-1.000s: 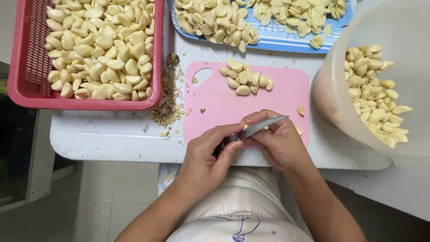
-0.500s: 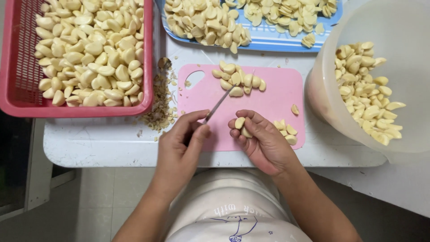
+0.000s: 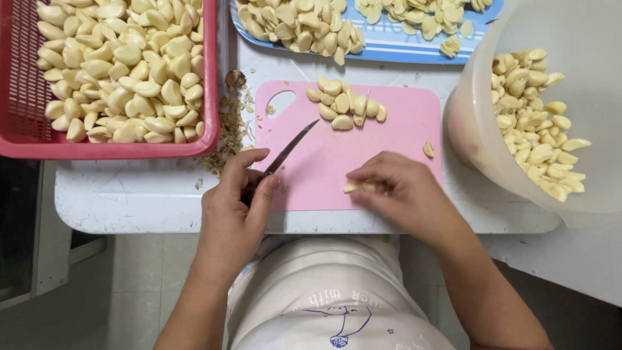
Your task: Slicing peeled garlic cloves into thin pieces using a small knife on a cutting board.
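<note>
Now, nearest you, your left hand (image 3: 234,206) is clenched around the handle of a small knife (image 3: 289,148). Its blade angles up and to the right, with the tip over the pink cutting board (image 3: 389,136) and clear of any clove. Half a second ago the blade pointed at the far heap; a second ago both hands met over the near edge with the knife between them. The hands have since parted, so the cut on that clove reads as finished.

Your right hand (image 3: 405,188) lies on the near right part of the board, fingers curled down over pale garlic pieces (image 3: 353,186). Two bits show at the fingertips, touching the board. Earlier that hand was palm up with a clove in it; it has turned over, so the pieces appear to be going down on the board.

Farther on the board, a small heap of peeled cloves (image 3: 343,107) lies near the far edge, well apart from both hands. One stray piece (image 3: 428,150) lies to the right.

Left of the board, skins and trimmings (image 3: 230,126) are strewn on the white table (image 3: 129,194).

Far left: red basket (image 3: 210,78), full of cloves. Far centre: blue tray (image 3: 402,50) of cut cloves. Far right: translucent tub (image 3: 473,136), partly filled with cloves.
</note>
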